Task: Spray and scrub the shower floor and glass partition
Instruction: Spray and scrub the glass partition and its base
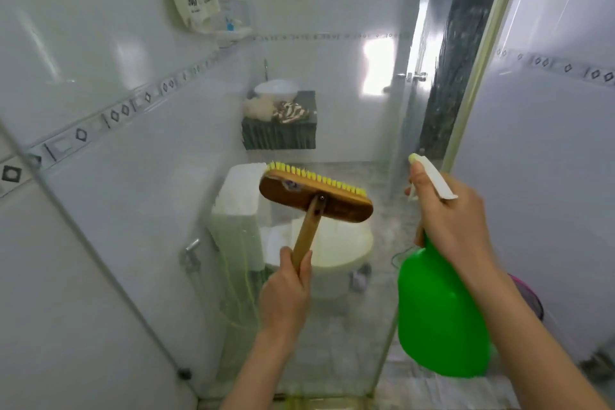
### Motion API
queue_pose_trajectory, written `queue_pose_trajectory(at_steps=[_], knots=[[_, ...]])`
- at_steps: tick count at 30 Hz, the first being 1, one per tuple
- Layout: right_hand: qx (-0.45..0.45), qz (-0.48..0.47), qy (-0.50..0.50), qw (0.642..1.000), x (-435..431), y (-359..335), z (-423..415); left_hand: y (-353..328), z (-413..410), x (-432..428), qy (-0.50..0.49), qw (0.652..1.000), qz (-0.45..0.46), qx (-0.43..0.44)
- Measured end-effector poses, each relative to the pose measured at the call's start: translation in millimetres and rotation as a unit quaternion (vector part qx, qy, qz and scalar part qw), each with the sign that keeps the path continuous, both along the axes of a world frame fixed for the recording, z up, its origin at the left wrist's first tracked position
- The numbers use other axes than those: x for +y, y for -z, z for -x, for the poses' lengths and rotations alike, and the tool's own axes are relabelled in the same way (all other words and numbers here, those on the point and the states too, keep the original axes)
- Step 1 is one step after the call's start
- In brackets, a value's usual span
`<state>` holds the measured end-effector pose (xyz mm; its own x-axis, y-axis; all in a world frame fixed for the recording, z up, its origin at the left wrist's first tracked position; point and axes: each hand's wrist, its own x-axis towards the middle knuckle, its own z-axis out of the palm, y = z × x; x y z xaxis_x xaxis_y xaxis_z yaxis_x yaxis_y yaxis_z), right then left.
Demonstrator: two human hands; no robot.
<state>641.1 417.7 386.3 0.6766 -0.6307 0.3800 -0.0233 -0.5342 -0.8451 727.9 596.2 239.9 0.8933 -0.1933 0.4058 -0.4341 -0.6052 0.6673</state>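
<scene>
**Brush at the glass, bottle held alongside**

I note my left hand clenched round the lower end of the wooden handle. The brush lies up and slightly right of that grip, its long axis running crosswise and dipping to the right, with yellow bristles turned away from me toward the glass partition. I judge contact likely but cannot confirm it. The left hand is nearer the pane's middle, so scrubbing falls to it. My right hand grasps the neck of the green spray bottle, white nozzle aimed up and left. The glass looks hazy and streaked (the toilet shows through it).
</scene>
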Motion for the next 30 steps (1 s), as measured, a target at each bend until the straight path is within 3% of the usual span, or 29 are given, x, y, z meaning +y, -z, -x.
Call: queue_pose_trajectory(at_steps=[4,7,13,19,21,23,27,30], knots=[[-0.014,0.014,-0.014,1.0,-13.9,-5.7,-5.5,-80.7,-26.7,-30.7,-0.006,0.992,0.102,-0.076],[-0.026,0.022,-0.021,0.999,-23.8,-4.7,-5.1,-79.6,-38.4,-39.1,-0.021,0.984,0.147,-0.101],[-0.012,0.021,-0.044,0.999,-39.4,3.2,1.8,35.7,20.7,-17.1,-0.054,0.998,-0.004,0.029],[-0.02,0.029,-0.062,0.997,-52.3,-0.1,4.5,-86.7,-13.2,-71.8,-0.07,0.982,0.156,-0.083],[-0.025,0.024,-0.069,0.997,-56.1,0.8,7.1,-97.4,-21.7,-87.1,-0.06,0.976,0.187,-0.1],[-0.032,0.014,-0.07,0.997,-61.6,2.8,12.5,-61.6,-15.6,-92.4,-0.049,0.979,0.176,-0.093],[-0.018,0.018,-0.09,0.996,-70.3,7.0,19.5,27.0,20.6,-71.5,-0.058,0.997,0.038,-0.028],[-0.02,0.017,-0.092,0.995,-72.0,2.9,17.0,0.9,13.3,-70.6,-0.075,0.994,0.06,-0.054]])
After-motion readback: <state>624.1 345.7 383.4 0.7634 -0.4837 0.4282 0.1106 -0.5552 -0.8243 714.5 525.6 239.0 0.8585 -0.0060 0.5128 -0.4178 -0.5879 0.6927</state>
